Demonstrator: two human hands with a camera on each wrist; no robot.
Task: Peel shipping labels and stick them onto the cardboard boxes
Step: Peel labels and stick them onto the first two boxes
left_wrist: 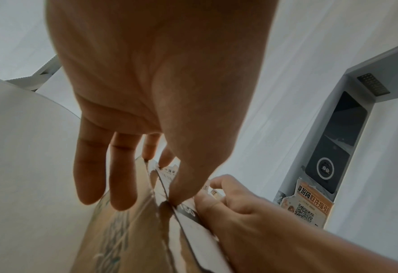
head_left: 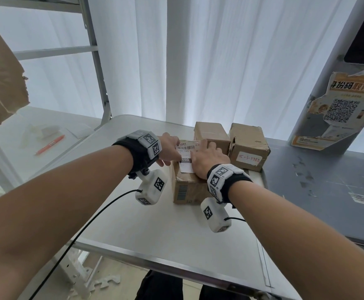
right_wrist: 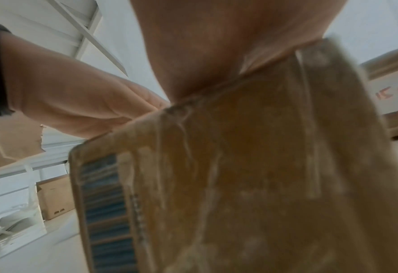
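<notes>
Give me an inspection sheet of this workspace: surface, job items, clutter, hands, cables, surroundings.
Surface: white folding table, with a grey table abutting on the right.
Job's things: shipping label lying on top of the nearest cardboard box; two more boxes behind it, the middle box and the right box, which bears a handwritten label.
Clutter: orange pen and white scraps on the left shelf.
Grippers: left hand presses the label's left edge; right hand lies flat on the label's right side.
Cables: black cable running from the left wrist unit over the table's front edge.
Surroundings: white curtain, metal shelving, QR poster on a grey kiosk.
</notes>
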